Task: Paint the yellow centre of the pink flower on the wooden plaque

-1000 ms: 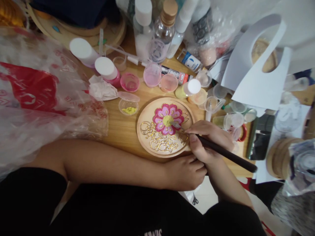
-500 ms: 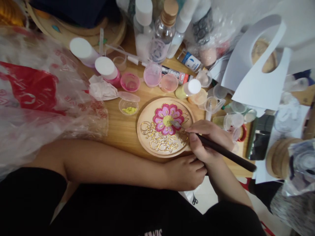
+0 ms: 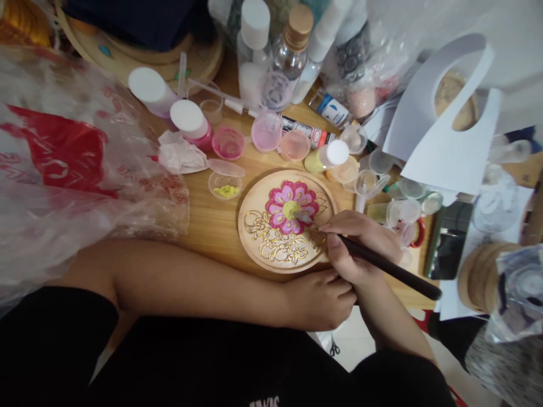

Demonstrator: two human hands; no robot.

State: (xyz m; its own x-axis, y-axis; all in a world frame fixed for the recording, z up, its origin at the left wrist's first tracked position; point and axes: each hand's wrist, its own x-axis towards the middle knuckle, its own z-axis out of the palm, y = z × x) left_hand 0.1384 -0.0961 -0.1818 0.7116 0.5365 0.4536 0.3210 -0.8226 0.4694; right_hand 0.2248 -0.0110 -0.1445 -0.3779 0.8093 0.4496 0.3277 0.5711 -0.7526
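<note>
A round wooden board [image 3: 246, 249] lies on the table, bearing a pink flower [image 3: 280, 198] with a yellow centre and gold-outlined scrolls. My right hand [image 3: 365, 243] is closed around the dark handle of a paintbrush [image 3: 390, 268]; its pale tip rests at the flower's centre. My left hand [image 3: 324, 299] is curled at the board's lower right edge, where a short handle runs under its fingers, and it touches my right wrist. The fingertips are hidden. Left of the board stands a small open cup of yellow paint [image 3: 225, 191].
Behind the board are paint cups [image 3: 228, 142], a white-capped yellow bottle [image 3: 326, 156], a glue tube [image 3: 307, 131] and tall bottles [image 3: 292, 45]. A plastic bag [image 3: 139, 198] covers the left side. Curled white paper [image 3: 441, 152] and a dark phone-like slab [image 3: 449, 237] lie right.
The view has shifted slightly, so things sit a little lower and further right. The brush tip stays around the flower's yellow centre, and both hands keep their grip.
</note>
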